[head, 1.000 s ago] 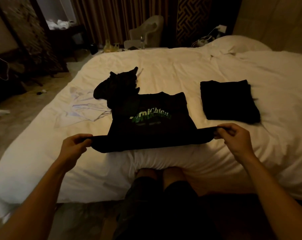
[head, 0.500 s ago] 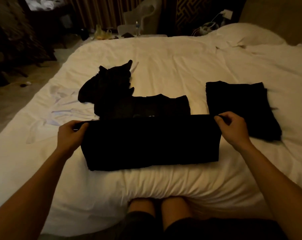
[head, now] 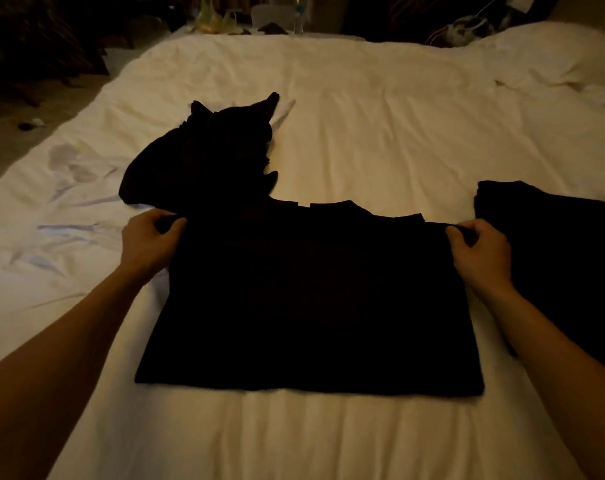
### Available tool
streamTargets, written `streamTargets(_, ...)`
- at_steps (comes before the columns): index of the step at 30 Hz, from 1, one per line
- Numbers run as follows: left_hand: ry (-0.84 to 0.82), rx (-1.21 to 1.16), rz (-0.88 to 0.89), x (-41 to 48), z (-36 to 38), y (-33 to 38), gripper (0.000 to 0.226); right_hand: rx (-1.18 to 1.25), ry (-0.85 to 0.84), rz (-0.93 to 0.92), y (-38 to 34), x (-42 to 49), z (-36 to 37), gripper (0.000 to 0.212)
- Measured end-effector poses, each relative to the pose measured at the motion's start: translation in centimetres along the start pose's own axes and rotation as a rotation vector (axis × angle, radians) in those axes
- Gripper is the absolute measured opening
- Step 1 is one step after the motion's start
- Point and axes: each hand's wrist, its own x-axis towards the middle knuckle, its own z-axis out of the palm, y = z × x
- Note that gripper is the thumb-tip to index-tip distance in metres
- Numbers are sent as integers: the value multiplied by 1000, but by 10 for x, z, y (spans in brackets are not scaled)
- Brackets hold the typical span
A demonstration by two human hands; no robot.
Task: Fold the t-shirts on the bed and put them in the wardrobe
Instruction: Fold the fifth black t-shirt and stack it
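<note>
A black t-shirt (head: 311,306) lies folded over on itself on the white bed (head: 380,133), its plain dark back facing up. My left hand (head: 148,242) pinches its far left corner and my right hand (head: 481,251) pinches its far right corner, both down at the bedding. Behind the left corner sits a crumpled heap of black clothing (head: 207,157). A folded black t-shirt (head: 557,251) lies flat to the right, partly cut off by the frame edge.
A crumpled white garment (head: 69,199) lies on the bed's left side. A pillow (head: 550,53) sits at the far right. Bottles and small items (head: 221,20) stand beyond the bed's far edge. Floor (head: 24,109) shows at the left.
Both hands carried the shirt's near edge up and away from me, folding it over so the green print is covered. The camera leaned in closer over the bed.
</note>
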Motion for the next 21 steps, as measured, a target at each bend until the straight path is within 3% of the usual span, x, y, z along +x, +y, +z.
streamTargets(2, 32, 72, 29, 20, 13, 0, 20, -25, 23, 15, 5, 18, 18, 17)
streamTargets(8, 48, 215, 112, 73, 44, -9, 25, -112, 104, 83, 15, 60, 63, 25)
streamTargets(15, 51, 257, 67, 99, 57, -16, 30, -268, 103, 136, 12, 79, 87, 28)
streamTargets(21, 132, 317, -1, 70, 34, -11, 66, -169, 64, 136, 6, 51, 60, 46)
